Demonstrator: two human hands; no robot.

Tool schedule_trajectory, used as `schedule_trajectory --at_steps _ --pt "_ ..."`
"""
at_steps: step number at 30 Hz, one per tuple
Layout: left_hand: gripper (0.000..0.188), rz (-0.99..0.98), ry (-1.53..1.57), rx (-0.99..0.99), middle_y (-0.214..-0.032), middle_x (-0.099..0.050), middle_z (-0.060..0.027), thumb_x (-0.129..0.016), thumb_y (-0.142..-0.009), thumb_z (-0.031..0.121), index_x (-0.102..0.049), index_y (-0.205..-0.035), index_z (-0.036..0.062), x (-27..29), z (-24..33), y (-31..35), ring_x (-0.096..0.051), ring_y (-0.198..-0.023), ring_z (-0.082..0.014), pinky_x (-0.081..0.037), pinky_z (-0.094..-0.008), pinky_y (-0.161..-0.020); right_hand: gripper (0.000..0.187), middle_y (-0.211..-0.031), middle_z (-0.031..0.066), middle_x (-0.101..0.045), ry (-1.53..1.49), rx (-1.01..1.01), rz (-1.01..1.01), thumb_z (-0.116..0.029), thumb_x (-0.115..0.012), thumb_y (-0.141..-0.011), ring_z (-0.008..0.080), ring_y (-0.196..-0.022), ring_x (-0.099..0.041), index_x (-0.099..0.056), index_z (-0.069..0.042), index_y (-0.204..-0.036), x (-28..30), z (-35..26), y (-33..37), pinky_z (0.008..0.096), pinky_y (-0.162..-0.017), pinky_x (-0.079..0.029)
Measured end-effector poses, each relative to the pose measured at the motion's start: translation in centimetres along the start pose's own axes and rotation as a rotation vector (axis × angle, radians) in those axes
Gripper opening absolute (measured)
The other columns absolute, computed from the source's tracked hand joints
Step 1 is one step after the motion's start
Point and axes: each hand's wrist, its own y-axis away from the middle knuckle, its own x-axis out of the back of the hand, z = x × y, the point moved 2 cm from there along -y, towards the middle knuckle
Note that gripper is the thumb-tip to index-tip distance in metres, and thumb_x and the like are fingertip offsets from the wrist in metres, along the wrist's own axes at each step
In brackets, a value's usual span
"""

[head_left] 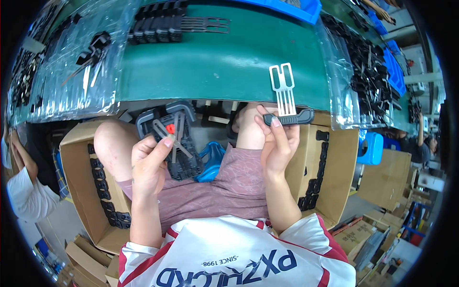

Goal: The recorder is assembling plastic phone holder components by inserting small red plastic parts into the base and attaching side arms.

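Note:
My left hand (149, 161) is closed, thumb and fingers pinching a thin toothed metal strip (161, 130). Under and beside it, a black plastic assembly (184, 165) with a curved upper bar and a small red part (170, 128) sits between my knees; another toothed strip crosses it. Whether my fingers also touch the assembly is hidden. On the right, my right hand (279, 141) grips a black plastic bar (302, 116) near the table's front edge. A flat silver plate with slots and long prongs (285, 91) stands up from that bar.
On the green table (220, 62) lies a row of black parts with metal plates (160, 24). Clear plastic sheeting with loose parts covers both sides (103, 81). Open cardboard boxes (76, 167) flank my legs. A blue bin (301, 12) stands at the back. Another person (31, 186) is at left.

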Motion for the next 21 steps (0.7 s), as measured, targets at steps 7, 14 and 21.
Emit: schedule_trajectory --at_steps 7,14,21 --pt "0.02 -0.022 -0.024 -0.032 -0.095 -0.067 -0.0188 -0.053 -0.088 0.003 -0.062 -0.103 -0.0067 -1.5 0.1 0.0 -0.067 -0.081 -0.0209 -0.052 -0.0245 -0.072 0.036 -0.106 0.0141 -0.058 -0.064 -0.159 0.185 0.003 -0.054 -0.086 0.0223 -0.091 -0.06 -0.047 -0.001 -0.121 3.9 -2.2 -0.8 0.0343 -0.087 -0.049" --pt "0.015 -0.02 0.014 0.014 -0.092 -0.067 -0.0154 -0.057 -0.087 0.001 -0.063 -0.098 -0.0067 -3.3 0.3 0.1 -0.064 -0.076 -0.0163 -0.049 -0.0211 -0.071 0.019 -0.089 0.0068 -0.059 -0.396 -0.353 0.271 -0.005 -0.058 -0.089 0.0201 -0.083 -0.06 -0.054 -0.004 -0.107 9.7 -1.6 -3.4 0.0413 -0.089 -0.047" --pt "0.016 -0.032 -0.039 -0.011 -0.093 -0.067 -0.0171 -0.057 -0.087 0.002 -0.062 -0.099 -0.0069 -3.3 0.0 -0.1 -0.065 -0.079 -0.0194 -0.05 -0.0232 -0.074 0.024 -0.092 0.0034 -0.059 -0.381 -0.199 0.398 -0.014 -0.067 -0.086 0.0129 -0.076 -0.054 -0.056 -0.009 -0.107 11.6 1.8 -3.5 0.0391 -0.082 -0.049"
